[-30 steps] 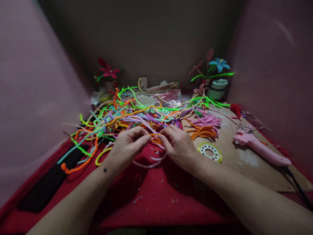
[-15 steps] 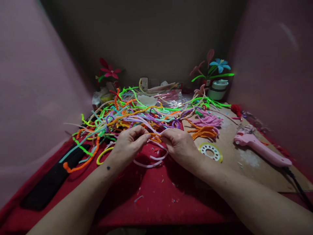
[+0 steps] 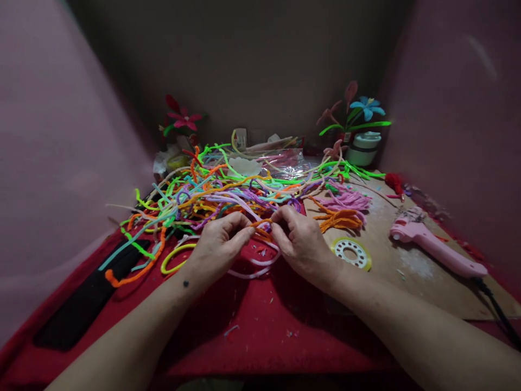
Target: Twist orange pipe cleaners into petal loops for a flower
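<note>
An orange pipe cleaner (image 3: 261, 224) stretches between my two hands, its ends hidden in the fingers. My left hand (image 3: 225, 239) pinches it from the left with thumb and forefinger. On the other side my right hand (image 3: 300, 239) is closed on it too, fingertips pressed together. Just beneath, a pale lilac pipe cleaner (image 3: 258, 273) curves over the red cloth (image 3: 260, 326). Beyond the hands spreads a tangled heap of coloured pipe cleaners (image 3: 220, 187). A yellow ring (image 3: 173, 259) lies left of my left wrist.
At right, a brown board (image 3: 423, 296) carries a pink glue gun (image 3: 435, 244), a tape roll (image 3: 350, 254), an orange bundle (image 3: 340, 219) and a pink bundle (image 3: 345, 198). A black strip (image 3: 81, 309) lies left. Pipe-cleaner flowers (image 3: 367, 108) and a pale jar (image 3: 363, 149) stand behind.
My hands have shifted slightly right, and the gap between the fingertips looks a little different. More of the orange pipe cleaner's upper strand now shows between them.
</note>
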### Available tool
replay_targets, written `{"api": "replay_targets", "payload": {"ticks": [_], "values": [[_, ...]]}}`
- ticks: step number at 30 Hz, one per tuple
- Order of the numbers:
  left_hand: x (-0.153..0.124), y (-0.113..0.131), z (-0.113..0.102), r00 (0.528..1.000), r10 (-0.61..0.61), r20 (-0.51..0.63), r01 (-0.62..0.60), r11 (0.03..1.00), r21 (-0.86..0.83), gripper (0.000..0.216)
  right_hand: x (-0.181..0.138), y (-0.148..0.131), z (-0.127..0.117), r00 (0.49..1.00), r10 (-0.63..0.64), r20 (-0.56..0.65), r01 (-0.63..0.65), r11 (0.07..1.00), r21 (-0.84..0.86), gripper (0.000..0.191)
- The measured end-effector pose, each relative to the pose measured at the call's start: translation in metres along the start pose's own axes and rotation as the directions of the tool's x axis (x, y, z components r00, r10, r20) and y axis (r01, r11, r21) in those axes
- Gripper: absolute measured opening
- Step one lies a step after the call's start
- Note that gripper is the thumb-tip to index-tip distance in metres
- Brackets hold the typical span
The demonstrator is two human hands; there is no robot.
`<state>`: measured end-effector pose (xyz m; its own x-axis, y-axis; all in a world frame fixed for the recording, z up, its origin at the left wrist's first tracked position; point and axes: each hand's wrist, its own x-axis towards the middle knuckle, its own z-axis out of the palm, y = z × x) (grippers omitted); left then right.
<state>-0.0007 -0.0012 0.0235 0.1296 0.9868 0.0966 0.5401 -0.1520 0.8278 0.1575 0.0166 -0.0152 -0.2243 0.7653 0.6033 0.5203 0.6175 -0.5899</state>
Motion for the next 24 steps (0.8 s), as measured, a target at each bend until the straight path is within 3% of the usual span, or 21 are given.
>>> {"api": "replay_targets", "payload": {"ticks": [8, 14, 24], "values": [[-0.002, -0.007, 0.001, 0.997, 0.072, 0.027, -0.073, 0.996, 0.051, 0.015, -0.009, -0.014, -0.005, 0.992, -0.129, -0.018, 0.130, 0.977, 0.167, 0.008], [-0.002, -0.008, 0.003, 0.995, 0.097, 0.036, -0.098, 0.994, 0.041, 0.015, -0.007, -0.013, -0.004, 0.996, -0.092, 0.010, 0.084, 0.945, 0.316, 0.008], [0.000, -0.010, 0.003, 0.995, 0.076, 0.068, -0.073, 0.996, -0.043, 0.013, -0.007, -0.007, -0.002, 0.992, -0.118, -0.031, 0.122, 0.966, 0.228, 0.008]]}}
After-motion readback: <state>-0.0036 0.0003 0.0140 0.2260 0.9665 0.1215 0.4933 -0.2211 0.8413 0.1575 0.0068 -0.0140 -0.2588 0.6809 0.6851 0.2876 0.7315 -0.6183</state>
